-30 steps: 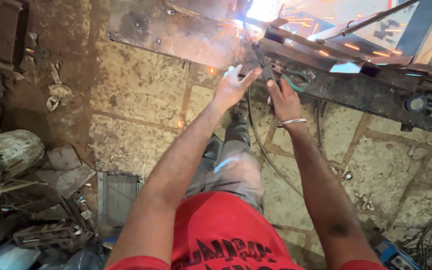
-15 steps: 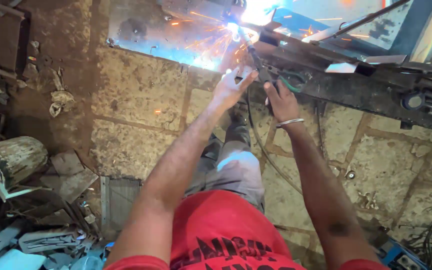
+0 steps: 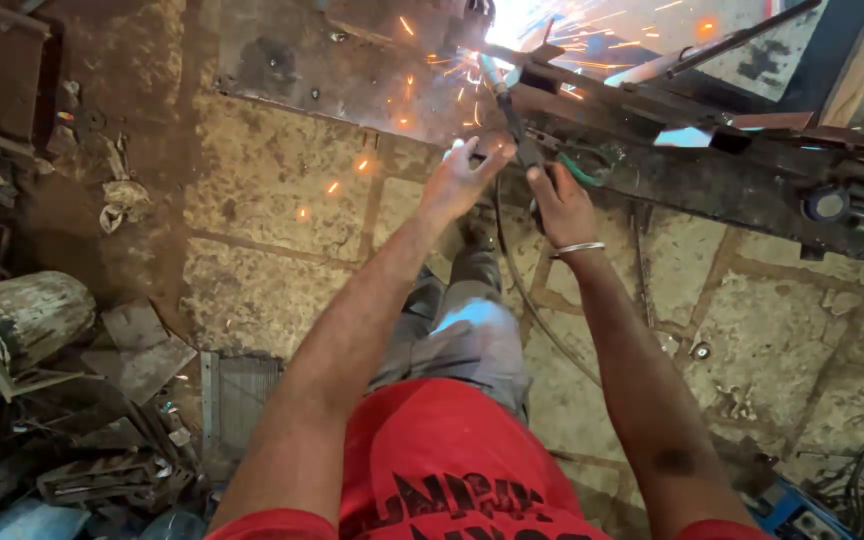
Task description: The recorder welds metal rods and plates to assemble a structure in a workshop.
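Sparks are spreading wider at top centre while your right hand (image 3: 560, 205) is gripping the welding holder (image 3: 512, 120) and your open left hand (image 3: 460, 178), hovering beside it, is risking burns.

Single head-worn view, steeply downward, close over outstretched arms and stone floor (image 3: 272, 210).

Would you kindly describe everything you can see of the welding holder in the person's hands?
The welding holder is a dark, slim tool, tilted up and away from the person, with a pale rod at its tip reaching into a bright arc that throws orange sparks. The right hand grips its lower end; the left hand steadies it from the side. A dark cable trails from it down across the stone floor.
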